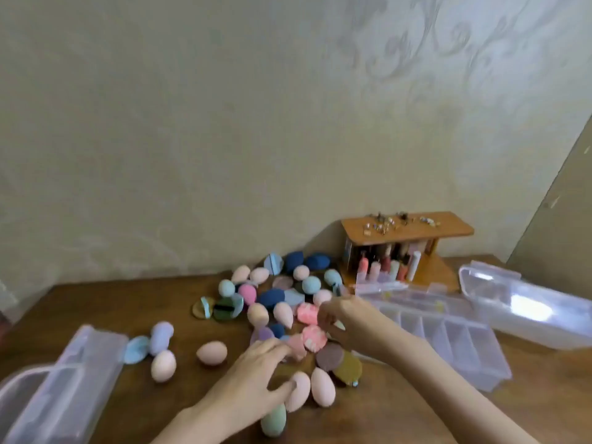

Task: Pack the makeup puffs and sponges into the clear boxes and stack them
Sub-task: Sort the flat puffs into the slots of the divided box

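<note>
While sponges lie unpacked mid-frame, my left hand [256, 366] rests spread on peach egg sponges [309, 390]; my right hand [339, 318] pinches something small, unidentifiable; next, carry to the divided clear box [448, 341] at right.

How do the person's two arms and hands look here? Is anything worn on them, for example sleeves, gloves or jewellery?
Both forearms are bare up to the bottom edge of the picture; no sleeves show. The left hand and the right hand wear no gloves. No ring, watch or bracelet can be seen, though the picture is somewhat blurred.
</note>
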